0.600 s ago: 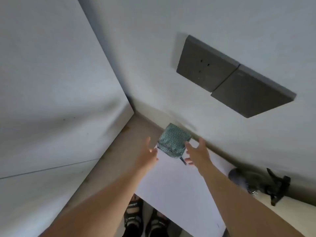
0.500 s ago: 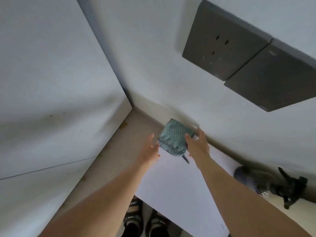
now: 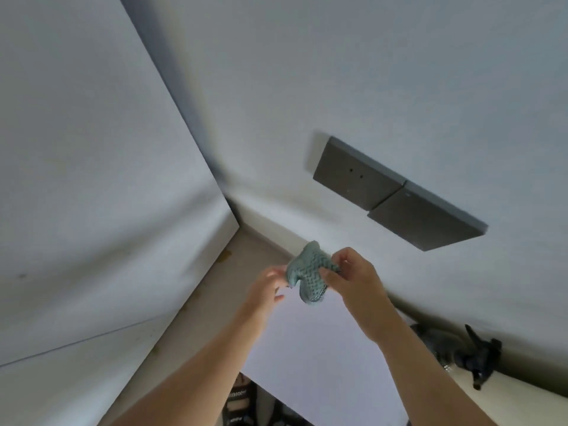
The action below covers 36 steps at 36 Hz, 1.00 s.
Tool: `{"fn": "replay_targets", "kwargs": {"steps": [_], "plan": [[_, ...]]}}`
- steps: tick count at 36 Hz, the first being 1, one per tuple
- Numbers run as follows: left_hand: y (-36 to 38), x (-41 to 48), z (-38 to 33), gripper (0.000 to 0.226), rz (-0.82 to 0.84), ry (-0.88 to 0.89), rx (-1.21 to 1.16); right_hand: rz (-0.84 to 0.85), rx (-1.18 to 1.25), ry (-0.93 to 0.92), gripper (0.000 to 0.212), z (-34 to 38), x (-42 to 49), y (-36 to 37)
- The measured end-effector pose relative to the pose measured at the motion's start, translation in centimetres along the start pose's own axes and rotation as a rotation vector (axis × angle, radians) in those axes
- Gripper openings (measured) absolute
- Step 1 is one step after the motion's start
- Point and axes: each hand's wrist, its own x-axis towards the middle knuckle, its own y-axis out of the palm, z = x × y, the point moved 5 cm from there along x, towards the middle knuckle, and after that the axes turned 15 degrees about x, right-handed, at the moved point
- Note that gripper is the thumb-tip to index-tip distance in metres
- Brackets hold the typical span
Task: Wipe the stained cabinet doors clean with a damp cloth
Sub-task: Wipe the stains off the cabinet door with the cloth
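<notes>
I see R hand (image 3: 353, 281) pinching teal cloth (image 3: 307, 272) over white surface (image 3: 307, 348); L hand (image 3: 266, 287) at its edge, grip unclear (blur).

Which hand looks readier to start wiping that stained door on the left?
Probably the right hand: it pinches the cloth, while the left hand, fingers relaxed, is only at its edge.

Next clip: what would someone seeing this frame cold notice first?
The teal cloth bunched up mid-frame, pinched by the right hand with the left hand at its other edge. Above right, two dark wall plates stand out on the pale wall; a dark spray bottle sits at lower right.
</notes>
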Motion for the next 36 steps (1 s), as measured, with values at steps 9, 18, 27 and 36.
{"fn": "replay_targets", "kwargs": {"steps": [9,18,27,36], "plan": [[-2.8,-22.1,-20.9,0.041,0.271,0.459,0.056,0.365,0.291,-0.174,0.022,24.9,-14.2,4.9],[-3.7,-43.3,-35.5,0.051,0.359,0.722,0.238,0.538,0.347,-0.422,0.031,45.3,-28.7,9.8],[-5.9,-52.3,-41.5,0.010,0.225,0.990,0.228,0.435,0.016,-0.584,0.025,51.6,-36.7,11.1],[-6.1,-58.4,-43.5,0.007,0.000,1.272,0.550,0.519,-0.629,-0.763,0.044,53.0,-41.5,14.0]]}}
